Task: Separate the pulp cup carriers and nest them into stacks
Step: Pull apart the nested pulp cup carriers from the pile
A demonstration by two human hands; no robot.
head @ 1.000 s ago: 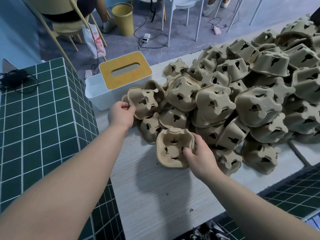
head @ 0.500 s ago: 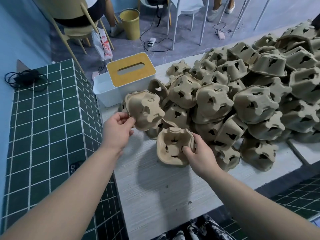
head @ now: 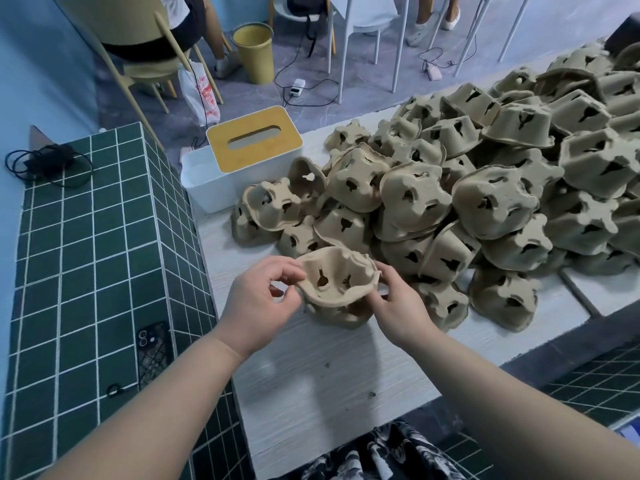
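Across the right half of the pale table (head: 322, 393) lies the heap of loose carriers (head: 485, 188), most of them tipped bottom-up and tumbled over one another. None of that heap looks sorted, so by my reading you are near the very start: almost everything remains to be pulled apart and nested. Behind the heap's near-left edge stands a white tissue box (head: 242, 157) with a yellow lid, and to your left runs a green-tiled counter (head: 86, 254) with a phone (head: 154, 355) lying on it.

Just in front of the heap, you hold one small stack of carriers (head: 334, 289) close to the table, cups facing up. It seems to be two or so nested together, though the exact count is hard to tell. Your left hand (head: 259, 306) pinches its left rim between thumb and curled fingers. Your right hand (head: 398, 306) grips the right rim, fingers bent around the edge. This pair looks like the only stack begun so far.
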